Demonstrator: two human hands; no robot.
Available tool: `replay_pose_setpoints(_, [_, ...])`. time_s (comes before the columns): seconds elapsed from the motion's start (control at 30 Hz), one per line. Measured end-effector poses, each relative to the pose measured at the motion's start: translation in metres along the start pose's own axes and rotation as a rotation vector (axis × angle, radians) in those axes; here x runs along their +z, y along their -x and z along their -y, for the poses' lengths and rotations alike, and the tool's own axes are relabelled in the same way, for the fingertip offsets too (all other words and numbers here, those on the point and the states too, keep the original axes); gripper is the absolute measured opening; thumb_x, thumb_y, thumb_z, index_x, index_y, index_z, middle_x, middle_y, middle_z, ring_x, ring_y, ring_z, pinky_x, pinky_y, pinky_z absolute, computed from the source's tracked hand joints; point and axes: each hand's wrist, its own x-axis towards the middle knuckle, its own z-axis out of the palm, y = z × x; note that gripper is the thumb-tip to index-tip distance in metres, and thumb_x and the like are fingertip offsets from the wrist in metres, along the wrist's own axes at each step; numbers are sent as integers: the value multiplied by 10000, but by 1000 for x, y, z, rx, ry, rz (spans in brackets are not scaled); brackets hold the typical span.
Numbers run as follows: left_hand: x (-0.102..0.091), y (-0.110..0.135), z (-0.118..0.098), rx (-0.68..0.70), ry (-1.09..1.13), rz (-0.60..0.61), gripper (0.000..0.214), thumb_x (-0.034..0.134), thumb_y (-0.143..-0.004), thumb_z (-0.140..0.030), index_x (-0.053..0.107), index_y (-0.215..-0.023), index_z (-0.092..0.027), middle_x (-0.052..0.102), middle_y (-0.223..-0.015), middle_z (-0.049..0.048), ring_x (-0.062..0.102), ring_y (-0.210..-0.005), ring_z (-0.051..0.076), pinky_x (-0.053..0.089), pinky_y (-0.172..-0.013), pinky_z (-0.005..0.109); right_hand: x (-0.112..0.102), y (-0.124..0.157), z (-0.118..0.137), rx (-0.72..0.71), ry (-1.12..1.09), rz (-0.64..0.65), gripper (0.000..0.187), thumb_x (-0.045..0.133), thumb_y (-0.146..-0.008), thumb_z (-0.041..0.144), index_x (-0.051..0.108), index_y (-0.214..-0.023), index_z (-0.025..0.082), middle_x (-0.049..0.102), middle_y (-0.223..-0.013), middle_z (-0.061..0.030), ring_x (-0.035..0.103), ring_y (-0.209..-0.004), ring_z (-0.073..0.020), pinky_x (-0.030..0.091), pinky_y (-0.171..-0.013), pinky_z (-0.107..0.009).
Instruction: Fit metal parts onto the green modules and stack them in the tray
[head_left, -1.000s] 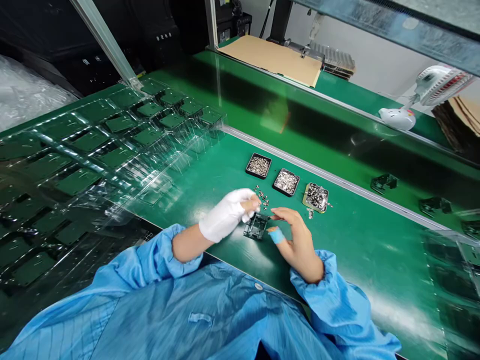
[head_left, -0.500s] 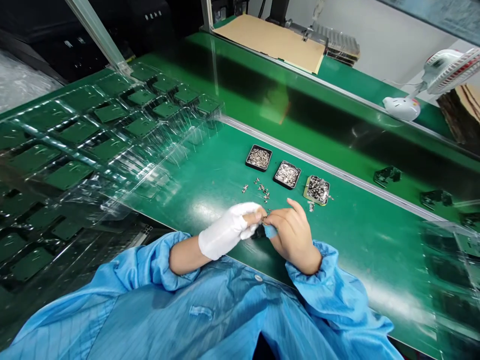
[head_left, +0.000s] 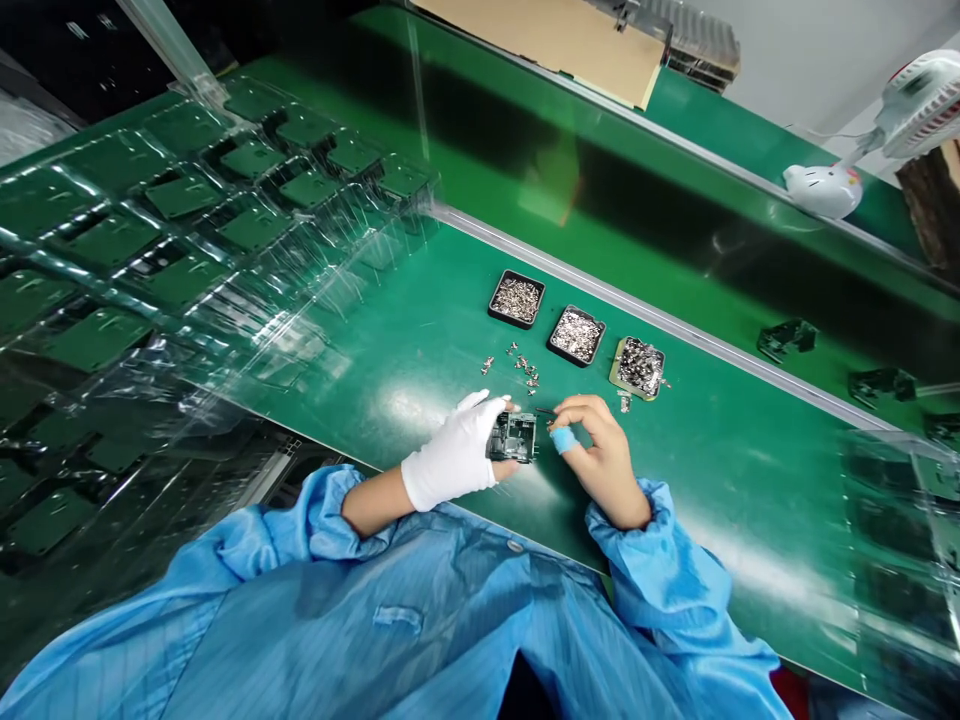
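Note:
My left hand, in a white glove with bare fingertips, grips a small dark plastic housing by its sides. The housing's open, hollow face is turned upward. Just to its right, my right hand is bare, with blue tape around one finger. Its thumb and fingers are pinched together, and a thin dark tip sticks out toward the housing; what it belongs to is too small to tell. Beyond both hands, several loose small metal pieces lie on the green tabletop.
Three small trays of metal parts stand in a row: left, middle and right. Clear plastic blister trays cover the left side. More clear trays lie at right. A white fan stands behind the low barrier.
My hands have moved apart from touching. The left hand has turned, bringing the housing's open face into view. The right hand has shifted slightly right. The whole view has tilted downward.

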Motion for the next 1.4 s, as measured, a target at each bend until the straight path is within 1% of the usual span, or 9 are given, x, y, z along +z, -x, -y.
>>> replay_pose_setpoints(0.1, [-2,3,-1,15,79,0,501,605,-720,-282,459,-1184,-162,570,-1095,120,553,-1064,298,468,-917,481,8,1,5,-88,33,47,74,527,-888,180,580,-862,224,613,-990,-59,578,-969,-214,460,-894,-418])
replay_pose_setpoints(0.2, [-5,2,-8,44,135,-2,435,551,-747,-242,448,-1166,-186,555,-1100,109,556,-1032,266,475,-893,437,16,3,8,-152,62,53,95,516,-877,157,564,-908,233,615,-1001,-54,576,-982,-215,418,-972,-463])
replay_pose_setpoints(0.53, [-12,-4,-20,7,121,11,344,558,-675,-184,460,-1004,-198,555,-925,56,562,-879,235,478,-804,378,20,3,11,-107,59,47,97,497,-895,151,547,-902,234,605,-961,-42,577,-947,-200,385,-1000,-462])
replay_pose_setpoints(0.73, [-7,0,-16,70,4,-32,403,579,-684,-231,486,-1071,-167,566,-1012,112,560,-969,298,465,-859,455,22,4,11,-49,48,40,76,497,-905,168,537,-876,226,590,-947,-42,577,-923,-192,370,-1010,-471])
replay_pose_setpoints(0.93, [-10,0,-13,72,187,51,425,557,-729,-249,465,-1140,-187,585,-1055,98,580,-977,257,494,-869,423,22,4,11,-25,12,31,72,494,-912,175,537,-894,230,589,-954,-41,582,-925,-189,346,-1045,-492])
replay_pose_setpoints(1.03, [-10,-4,-15,84,140,-24,386,483,-801,-192,467,-1186,-172,576,-1176,131,556,-1124,260,459,-969,439,23,3,13,-17,4,-9,65,505,-910,184,543,-884,230,595,-940,-42,588,-910,-192,376,-1021,-476])
replay_pose_setpoints(1.1, [-9,-8,-16,80,90,-48,344,452,-829,-160,505,-1168,-178,590,-1201,124,543,-1178,257,439,-1004,444,24,3,15,-13,22,-29,56,517,-903,193,548,-878,232,603,-931,-41,592,-905,-197,381,-1012,-476])
replay_pose_setpoints(1.23, [-13,-16,-18,90,39,-31,237,467,-844,-205,591,-1045,-193,660,-1072,87,618,-1034,246,483,-920,419,25,5,19,-11,27,-36,53,516,-896,188,535,-884,236,610,-934,-41,598,-904,-199,404,-985,-464])
replay_pose_setpoints(1.4, [-14,-16,-19,102,-86,-39,236,456,-824,-235,624,-974,-166,664,-981,119,625,-923,273,487,-830,431,28,9,16,-28,13,-26,77,509,-904,160,512,-919,235,619,-918,-28,605,-891,-187,400,-994,-463])
